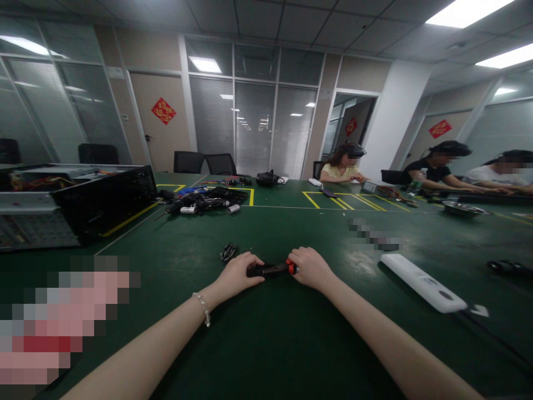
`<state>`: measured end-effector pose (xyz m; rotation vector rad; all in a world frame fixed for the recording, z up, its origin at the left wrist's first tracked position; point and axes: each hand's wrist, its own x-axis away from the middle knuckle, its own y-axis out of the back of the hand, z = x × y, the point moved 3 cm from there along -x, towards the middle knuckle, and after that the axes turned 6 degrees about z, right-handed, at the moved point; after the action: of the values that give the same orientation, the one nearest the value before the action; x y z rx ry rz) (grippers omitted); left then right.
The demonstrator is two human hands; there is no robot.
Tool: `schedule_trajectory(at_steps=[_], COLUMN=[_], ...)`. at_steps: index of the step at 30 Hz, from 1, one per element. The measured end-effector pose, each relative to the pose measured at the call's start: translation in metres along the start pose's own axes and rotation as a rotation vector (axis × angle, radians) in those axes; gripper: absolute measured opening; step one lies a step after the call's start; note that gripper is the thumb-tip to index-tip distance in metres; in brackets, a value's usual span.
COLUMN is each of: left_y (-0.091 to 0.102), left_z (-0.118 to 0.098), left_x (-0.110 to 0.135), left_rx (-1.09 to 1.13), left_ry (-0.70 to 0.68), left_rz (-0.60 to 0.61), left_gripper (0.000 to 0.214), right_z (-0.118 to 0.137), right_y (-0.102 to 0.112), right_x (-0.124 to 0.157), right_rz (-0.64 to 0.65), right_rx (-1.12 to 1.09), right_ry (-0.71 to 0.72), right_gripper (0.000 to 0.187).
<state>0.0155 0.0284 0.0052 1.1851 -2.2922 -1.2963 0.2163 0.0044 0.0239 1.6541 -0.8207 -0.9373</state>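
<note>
Red-handled pliers [277,270] are gripped by my right hand [311,268], whose fingers wrap round the handles. Their dark jaws point left, toward a small black piece [252,271] that my left hand [238,273] pinches between thumb and fingers. The jaws meet or overlap this piece; its kind is too dark to make out. Both hands are close together, low over the green table [266,344]. Just beyond my left hand lies a small dark bundle [228,251], perhaps a coiled cable.
An opened computer case [104,203] stands at the left. Tools and parts [204,200] lie in a pile farther back. A white power strip [422,282] is at the right, near a metal dish [464,209]. Several people sit across the table.
</note>
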Motion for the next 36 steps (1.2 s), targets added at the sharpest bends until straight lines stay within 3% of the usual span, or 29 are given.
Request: schedule_trajectory(at_steps=[36], left_y=[-0.0002], left_z=[0.0011], left_x=[-0.001], left_rx=[-0.017], left_ry=[-0.025], left_rz=[-0.016], left_gripper=[0.031], right_z=[0.0015], right_y=[0.0008], right_x=[-0.0005], right_rz=[0.023], right_rx=[0.026], right_ry=[-0.005], right_gripper=[0.012])
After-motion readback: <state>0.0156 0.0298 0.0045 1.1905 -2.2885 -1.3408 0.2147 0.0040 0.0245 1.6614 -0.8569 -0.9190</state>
